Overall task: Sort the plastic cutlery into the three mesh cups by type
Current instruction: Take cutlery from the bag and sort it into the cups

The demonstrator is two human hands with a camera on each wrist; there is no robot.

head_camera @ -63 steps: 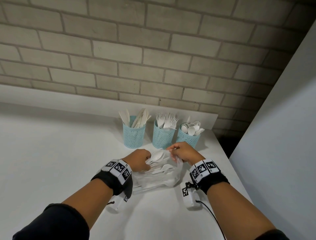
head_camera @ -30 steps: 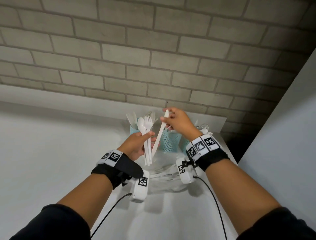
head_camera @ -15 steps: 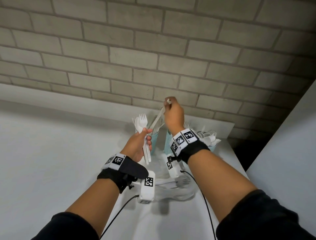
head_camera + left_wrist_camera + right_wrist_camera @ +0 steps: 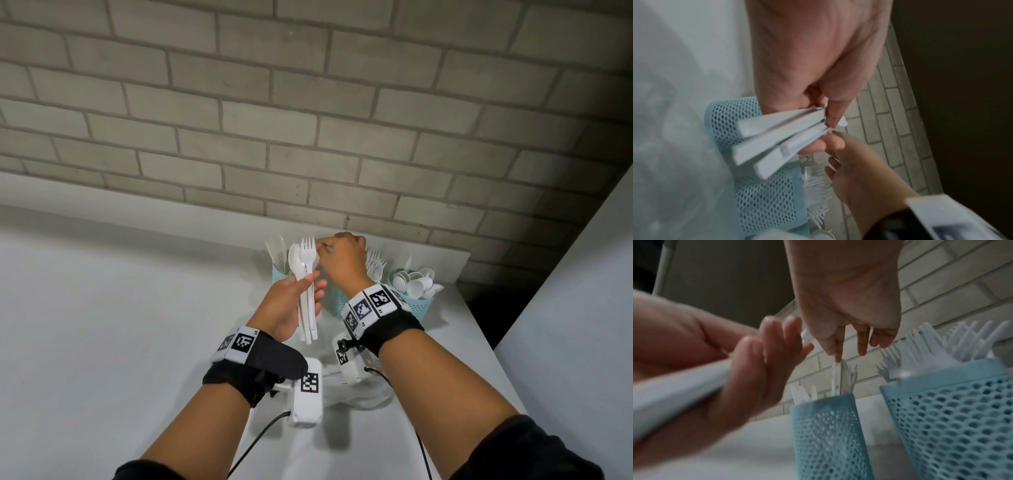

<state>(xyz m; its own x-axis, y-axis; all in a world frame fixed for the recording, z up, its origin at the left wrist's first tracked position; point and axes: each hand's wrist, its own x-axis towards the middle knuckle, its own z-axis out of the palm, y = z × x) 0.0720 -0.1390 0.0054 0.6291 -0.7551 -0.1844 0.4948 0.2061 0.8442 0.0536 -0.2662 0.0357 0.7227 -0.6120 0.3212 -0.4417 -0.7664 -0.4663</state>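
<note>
Three teal mesh cups stand at the wall. The left knife cup [image 4: 828, 426] sits under my right hand [image 4: 324, 249], which pinches the top of a white knife [image 4: 835, 378] standing upright in that cup among other knives. The middle fork cup [image 4: 953, 418] is half hidden behind my right wrist in the head view. The right cup [image 4: 416, 303] is full of spoons. My left hand [image 4: 311, 288] grips a bundle of a spoon and forks [image 4: 306, 267], heads up, just left of the right hand; three handles [image 4: 781, 141] fan out below its fingers.
A crumpled clear plastic bag [image 4: 363, 394] lies on the white table [image 4: 120, 325] beneath my wrists. A brick wall [image 4: 308, 120] rises right behind the cups. The table's right edge drops off near the spoon cup, beside a white panel [image 4: 565, 308].
Both hands lifted cutlery out of the bag. My right hand took the knife from the bundle, carried it left over the knife cup and lowered it in. The left hand keeps the rest raised.
</note>
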